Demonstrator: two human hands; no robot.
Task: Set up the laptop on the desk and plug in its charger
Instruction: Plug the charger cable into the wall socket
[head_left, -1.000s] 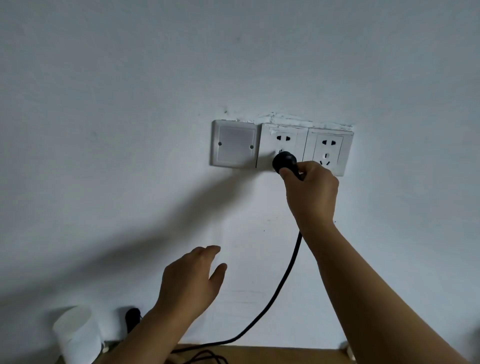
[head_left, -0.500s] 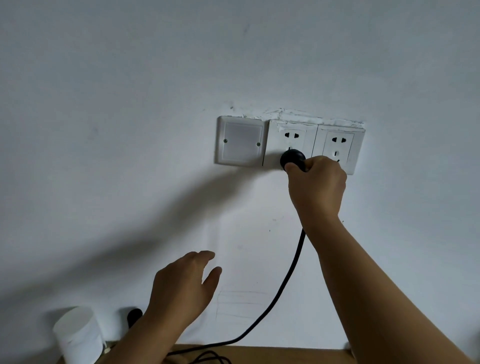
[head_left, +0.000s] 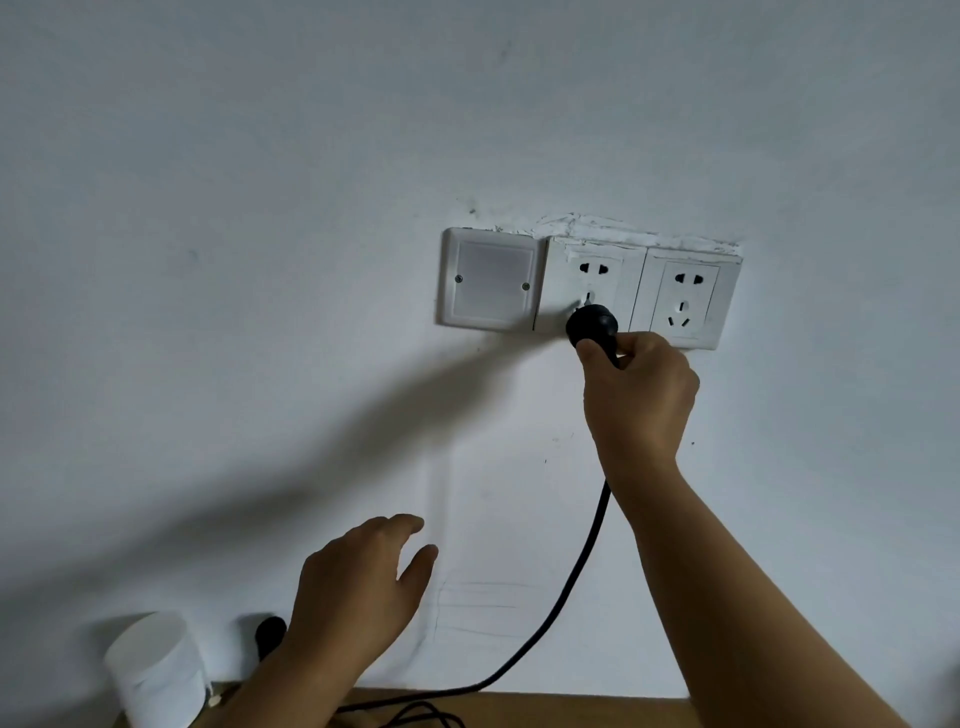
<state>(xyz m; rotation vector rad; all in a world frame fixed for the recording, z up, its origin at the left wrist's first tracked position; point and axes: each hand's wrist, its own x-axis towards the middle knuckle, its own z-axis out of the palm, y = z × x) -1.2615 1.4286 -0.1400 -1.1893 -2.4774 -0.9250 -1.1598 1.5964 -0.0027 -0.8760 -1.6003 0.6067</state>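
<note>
My right hand (head_left: 636, 400) grips the black charger plug (head_left: 591, 326) and holds it against the lower holes of the middle wall socket (head_left: 597, 283). The plug's black cable (head_left: 576, 566) hangs down from under my wrist to the wooden desk edge (head_left: 571, 709). My left hand (head_left: 358, 587) hovers lower left in front of the wall, fingers apart, holding nothing. The laptop is out of view.
A second socket (head_left: 685, 299) sits right of the plug, and a blank white cover plate (head_left: 491, 280) is on the left. A white cylindrical container (head_left: 156, 670) stands at the bottom left beside a small black object (head_left: 270, 631). More cable loops on the desk (head_left: 415, 719).
My right hand has kept the plug pressed at the middle socket with little movement. My left hand has lowered slightly.
</note>
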